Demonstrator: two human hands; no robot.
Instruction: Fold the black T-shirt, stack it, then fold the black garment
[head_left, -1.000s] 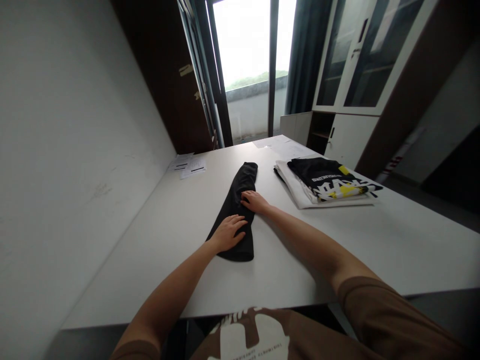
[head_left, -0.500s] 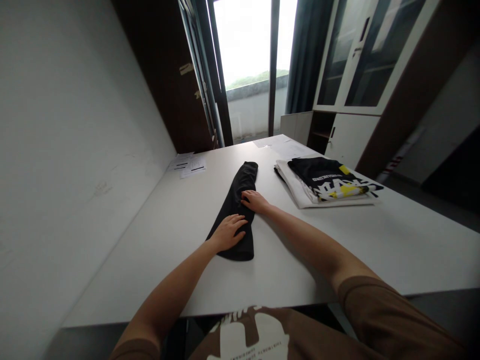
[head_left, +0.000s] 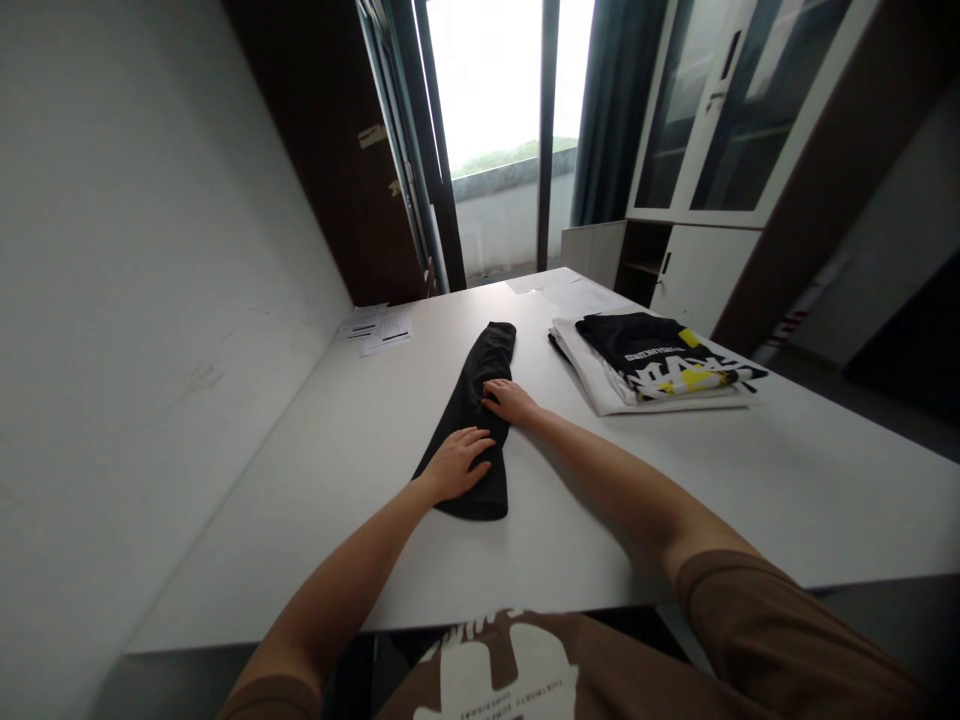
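A black garment (head_left: 480,385), folded into a long narrow strip, lies on the white table (head_left: 315,520) in front of me. What kind of garment it is cannot be made out. My left hand (head_left: 457,464) rests flat on its nearer half, fingers spread and pointing right. Farther up the strip, my right hand (head_left: 511,402) lies at its right edge, with fingers slightly bent on top of the cloth. Neither hand grips the fabric visibly.
To the right, a stack of folded clothes holds a black printed shirt (head_left: 645,350) over a white one (head_left: 592,375). Printed papers (head_left: 386,332) lie by the left wall (head_left: 187,300). More sheets (head_left: 577,296) are at the far edge, before a white cabinet (head_left: 705,270).
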